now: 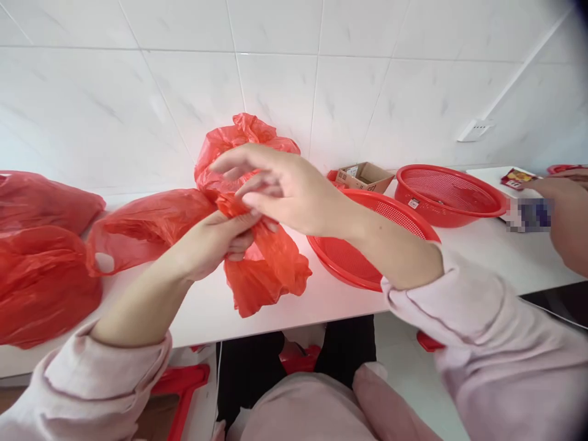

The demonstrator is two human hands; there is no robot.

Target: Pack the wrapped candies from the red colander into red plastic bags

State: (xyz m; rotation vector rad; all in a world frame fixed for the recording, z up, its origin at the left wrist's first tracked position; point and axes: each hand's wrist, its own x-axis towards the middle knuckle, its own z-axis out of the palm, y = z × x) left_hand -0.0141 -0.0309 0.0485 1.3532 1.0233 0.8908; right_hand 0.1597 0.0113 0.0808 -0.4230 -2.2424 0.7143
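Over the white table (321,294), a thin red plastic bag (269,269) is bunched up between my two hands. My left hand (215,242) is closed around the bag's twisted middle, with crumpled plastic hanging below it. My right hand (275,184) reaches across from the right, its thumb and lower fingers pinching the same twisted part while the upper fingers are stretched out. More of the bag billows up behind my right hand, against the wall.
Further red bags (41,269) lie at the table's left. Two red mesh baskets (367,257) (450,196) and a small cardboard box (365,176) sit to the right. Another person's hand (567,214) is at the far right edge. Red stools (184,386) stand under the table.
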